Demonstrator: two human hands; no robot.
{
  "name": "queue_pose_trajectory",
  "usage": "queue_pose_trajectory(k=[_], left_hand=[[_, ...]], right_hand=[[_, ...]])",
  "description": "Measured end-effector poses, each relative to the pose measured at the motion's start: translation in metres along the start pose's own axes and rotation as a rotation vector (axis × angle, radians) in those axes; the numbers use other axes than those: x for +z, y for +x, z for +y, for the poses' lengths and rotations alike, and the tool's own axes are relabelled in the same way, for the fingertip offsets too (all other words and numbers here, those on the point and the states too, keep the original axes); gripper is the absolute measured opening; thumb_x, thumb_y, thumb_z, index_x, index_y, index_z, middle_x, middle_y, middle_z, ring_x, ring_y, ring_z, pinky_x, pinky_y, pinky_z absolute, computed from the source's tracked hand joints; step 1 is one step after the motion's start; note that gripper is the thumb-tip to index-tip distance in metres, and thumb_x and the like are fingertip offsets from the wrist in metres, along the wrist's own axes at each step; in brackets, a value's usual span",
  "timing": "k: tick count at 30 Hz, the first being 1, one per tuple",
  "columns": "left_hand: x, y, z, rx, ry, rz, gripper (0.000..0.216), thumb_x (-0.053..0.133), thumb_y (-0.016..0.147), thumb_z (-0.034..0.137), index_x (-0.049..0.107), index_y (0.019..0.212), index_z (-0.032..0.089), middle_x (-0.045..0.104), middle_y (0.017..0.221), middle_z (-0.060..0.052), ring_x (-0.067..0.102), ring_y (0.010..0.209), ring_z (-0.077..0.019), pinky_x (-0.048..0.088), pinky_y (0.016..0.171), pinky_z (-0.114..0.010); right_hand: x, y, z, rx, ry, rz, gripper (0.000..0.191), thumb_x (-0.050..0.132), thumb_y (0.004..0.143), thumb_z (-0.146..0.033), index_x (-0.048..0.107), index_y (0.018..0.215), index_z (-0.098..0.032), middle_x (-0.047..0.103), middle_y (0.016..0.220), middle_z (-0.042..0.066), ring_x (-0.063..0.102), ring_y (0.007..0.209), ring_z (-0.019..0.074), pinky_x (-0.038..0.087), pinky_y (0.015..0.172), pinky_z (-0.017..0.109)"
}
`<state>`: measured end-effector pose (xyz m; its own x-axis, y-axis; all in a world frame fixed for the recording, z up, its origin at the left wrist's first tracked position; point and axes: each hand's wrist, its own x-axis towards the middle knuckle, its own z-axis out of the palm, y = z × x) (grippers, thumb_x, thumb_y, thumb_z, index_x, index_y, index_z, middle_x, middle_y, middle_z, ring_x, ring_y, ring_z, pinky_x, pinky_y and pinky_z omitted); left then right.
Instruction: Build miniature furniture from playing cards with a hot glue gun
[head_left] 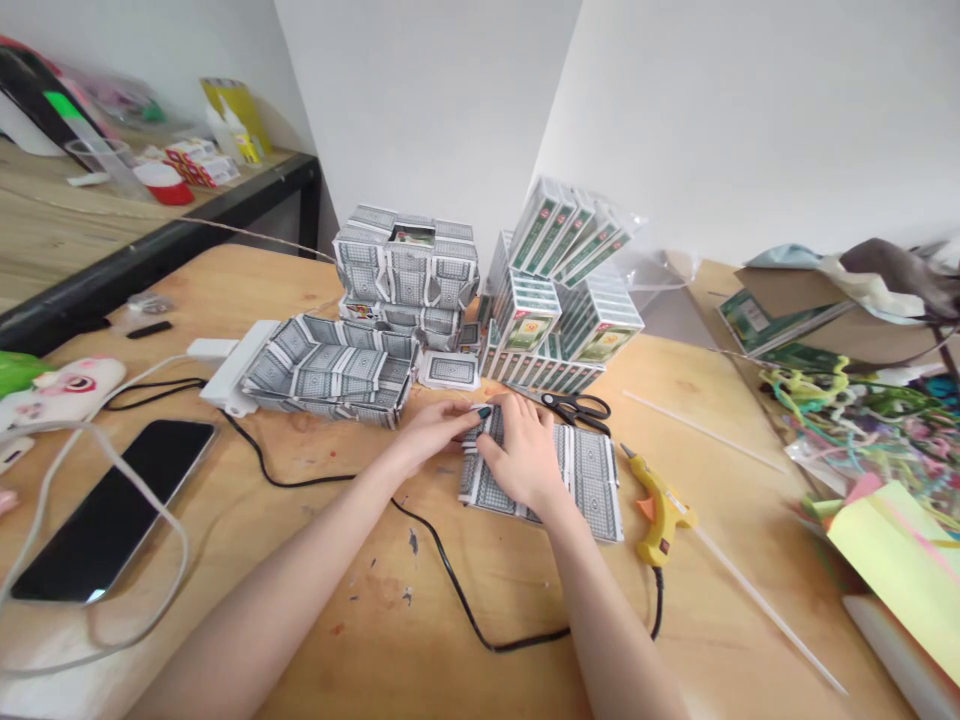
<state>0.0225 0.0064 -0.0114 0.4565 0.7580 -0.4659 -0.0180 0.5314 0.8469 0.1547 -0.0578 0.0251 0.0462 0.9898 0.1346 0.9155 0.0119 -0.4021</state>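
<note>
A flat panel of joined playing cards (589,480) with grey patterned backs lies on the wooden table (465,620) in front of me. My right hand (525,450) lies flat on its left part, fingers pressed down on the cards. My left hand (435,428) reaches in from the left, and its fingertips pinch the panel's upper left edge. A finished open tray built of cards (330,372) sits just left of my hands. Behind it stands a closed box of cards (409,265). A single card (450,370) lies between them.
Stacked card packs (562,310) stand behind the panel, with black scissors (577,405) in front of them. A yellow glue gun (661,510) lies to the right, its black cable (450,570) crossing under my arms. A phone (120,505) lies left. Craft clutter (862,420) fills the right.
</note>
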Motion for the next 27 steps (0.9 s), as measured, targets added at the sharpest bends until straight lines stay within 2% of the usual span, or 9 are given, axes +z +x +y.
queue_pose_trajectory(k=[3,10,15,18,22,27], left_hand=[[0.006,-0.001,0.0,0.035,0.041,0.085,0.035,0.076,0.062,0.036,0.06,0.087,0.017,0.065,0.074,-0.001,0.059,0.064,-0.0128,0.045,0.058,-0.024],[0.01,-0.004,-0.002,0.124,0.031,0.106,0.035,0.074,0.063,0.033,0.059,0.091,0.017,0.065,0.074,-0.001,0.06,0.063,-0.0126,0.046,0.059,-0.024],[0.012,-0.009,-0.001,0.205,0.14,0.132,0.039,0.069,0.067,0.033,0.056,0.101,0.017,0.065,0.069,0.0,0.061,0.062,-0.0146,0.047,0.057,-0.025],[0.015,-0.02,0.009,0.326,0.167,0.042,0.047,0.068,0.07,0.032,0.05,0.111,0.018,0.068,0.075,-0.002,0.064,0.07,-0.0165,0.049,0.064,-0.026],[0.02,-0.046,0.027,0.476,0.209,-0.088,0.06,0.07,0.068,0.027,0.043,0.121,0.021,0.068,0.103,-0.008,0.066,0.085,-0.0193,0.05,0.074,-0.029],[0.018,-0.071,0.045,0.639,0.41,-0.191,0.077,0.074,0.062,0.023,0.04,0.131,0.024,0.061,0.121,-0.009,0.056,0.112,-0.0249,0.041,0.099,-0.038]], right_hand=[[0.001,0.0,0.001,-0.004,-0.008,0.008,0.029,0.043,0.075,-0.028,0.048,0.102,-0.018,0.058,0.102,0.009,0.049,0.101,0.0268,0.031,0.088,0.041],[0.003,-0.002,0.001,-0.02,0.04,0.056,0.034,0.047,0.074,-0.029,0.05,0.106,-0.017,0.06,0.104,0.011,0.051,0.103,0.0275,0.032,0.092,0.044],[-0.022,-0.005,0.001,-0.097,0.203,0.037,0.039,0.049,0.075,-0.026,0.051,0.114,-0.019,0.059,0.115,0.009,0.051,0.11,0.0247,0.035,0.096,0.042],[-0.051,-0.011,0.009,-0.13,0.231,0.039,0.045,0.055,0.076,-0.031,0.048,0.12,-0.022,0.056,0.12,0.007,0.051,0.112,0.0231,0.039,0.096,0.04],[-0.084,-0.025,0.027,-0.11,0.126,0.006,0.07,0.066,0.069,-0.043,0.04,0.131,-0.025,0.05,0.128,0.01,0.048,0.117,0.0286,0.041,0.094,0.046],[-0.098,-0.034,0.033,-0.147,0.136,-0.085,0.06,0.071,0.065,-0.04,0.048,0.119,-0.027,0.058,0.112,0.006,0.057,0.101,0.0264,0.048,0.08,0.04]])
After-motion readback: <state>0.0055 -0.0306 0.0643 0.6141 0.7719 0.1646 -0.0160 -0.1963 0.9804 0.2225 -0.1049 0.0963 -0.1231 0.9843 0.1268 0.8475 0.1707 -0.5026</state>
